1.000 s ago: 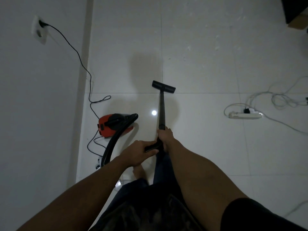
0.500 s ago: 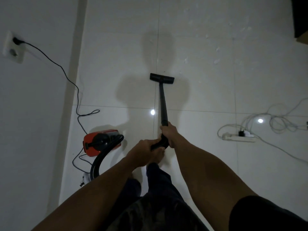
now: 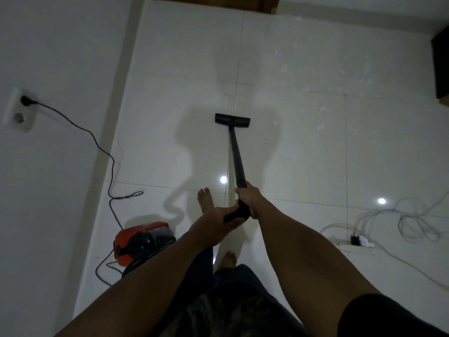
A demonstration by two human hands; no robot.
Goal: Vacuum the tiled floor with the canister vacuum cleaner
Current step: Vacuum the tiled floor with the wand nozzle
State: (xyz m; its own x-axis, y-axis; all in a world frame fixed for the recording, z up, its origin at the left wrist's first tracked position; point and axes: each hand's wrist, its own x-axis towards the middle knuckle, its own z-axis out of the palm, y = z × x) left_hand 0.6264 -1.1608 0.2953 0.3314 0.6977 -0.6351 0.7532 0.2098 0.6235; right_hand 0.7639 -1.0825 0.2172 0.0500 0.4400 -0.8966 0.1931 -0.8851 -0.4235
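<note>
While the right hand (image 3: 247, 200) curls its fingers tightly round the upper end of the black wand (image 3: 235, 152), the left hand (image 3: 217, 221) grips the bent handle (image 3: 237, 214) just behind it, so the two hands almost touch. The wand slopes forward and down to the floor head (image 3: 232, 120), which lies flat on the tiled floor (image 3: 303, 171) straight ahead of the person. White specks (image 3: 320, 127) are scattered on the tiles to the right of the head. The red canister vacuum (image 3: 136, 239) sits near the left wall, behind the left arm, and its dark cord (image 3: 97, 142) runs up to a wall socket (image 3: 18, 110). One bare foot (image 3: 205, 200) is stepped forward beside the hands. A power strip (image 3: 352, 245) with tangled white cables (image 3: 413, 222) lies well off to the right.
</note>
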